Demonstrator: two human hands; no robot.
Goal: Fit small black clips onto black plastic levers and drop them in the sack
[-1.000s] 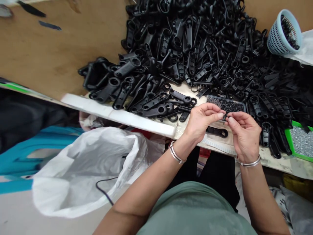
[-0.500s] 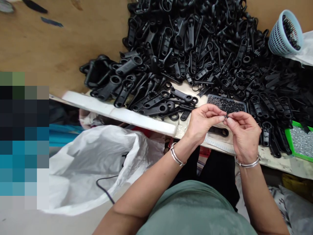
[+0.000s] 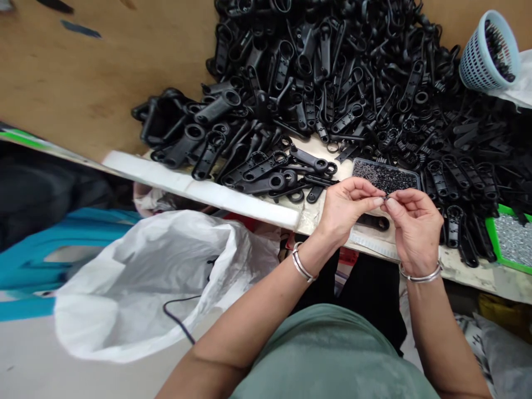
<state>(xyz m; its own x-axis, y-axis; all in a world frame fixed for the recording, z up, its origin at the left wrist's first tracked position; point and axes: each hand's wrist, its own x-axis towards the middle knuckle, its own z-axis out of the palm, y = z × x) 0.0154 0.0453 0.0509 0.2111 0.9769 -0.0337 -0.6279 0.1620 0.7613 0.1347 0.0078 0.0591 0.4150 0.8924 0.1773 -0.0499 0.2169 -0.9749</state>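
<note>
My left hand and my right hand meet fingertip to fingertip over the near edge of the workbench. Thumb and forefinger of each are pinched around a tiny dark piece, too small to name and mostly covered by the fingertips. Just behind the hands is a shallow clear tray filled with small black parts. Below the fingers a black plastic arm-shaped part lies on the bench, partly hidden by my left hand.
A large heap of black plastic parts covers the bench behind. On the right stand a blue basket and a green tray of small silvery pieces. A white foam strip edges the bench above an open white sack.
Both hands keep the same pinch at nearly the same spot. The camera view has shifted slightly, and more of the blue object on the left now shows.
</note>
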